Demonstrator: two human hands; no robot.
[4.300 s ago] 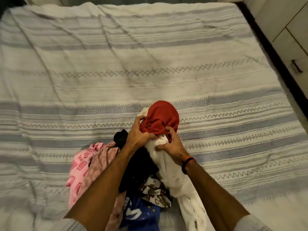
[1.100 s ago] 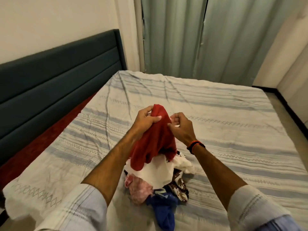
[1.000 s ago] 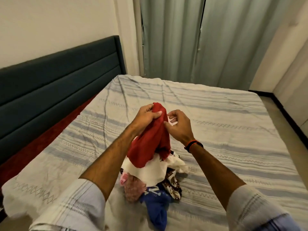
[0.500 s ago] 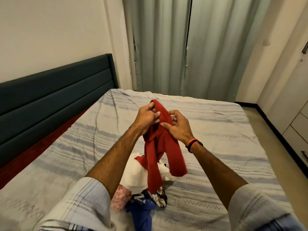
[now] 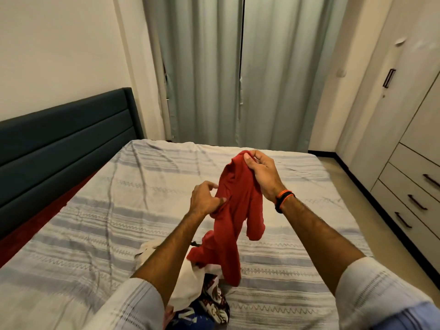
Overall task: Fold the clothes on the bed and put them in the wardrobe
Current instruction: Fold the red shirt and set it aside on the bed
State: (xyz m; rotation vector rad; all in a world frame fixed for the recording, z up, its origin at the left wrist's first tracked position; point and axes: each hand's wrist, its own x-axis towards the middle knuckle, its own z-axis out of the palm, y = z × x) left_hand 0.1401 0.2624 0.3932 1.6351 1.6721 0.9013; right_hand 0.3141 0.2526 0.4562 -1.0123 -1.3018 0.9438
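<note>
A red garment (image 5: 234, 210) hangs in the air over the bed (image 5: 133, 186). My right hand (image 5: 260, 173) grips its top edge. My left hand (image 5: 206, 198) is lower, at the garment's left side, pinching a fold with thumb and fingers. Below the garment, near the bed's front edge, lies the pile of clothes (image 5: 207, 294): a white piece, a patterned one and a blue one, partly hidden by my left arm.
The wardrobe (image 5: 409, 139) with drawers and dark handles stands along the right wall, past a strip of floor. A dark headboard (image 5: 59, 144) is on the left. Grey curtains (image 5: 238, 67) hang behind the bed.
The red garment has been lifted off the pile and hangs longer. My left hand slid down from the top to the garment's side; my right hand keeps the top and moved right.
</note>
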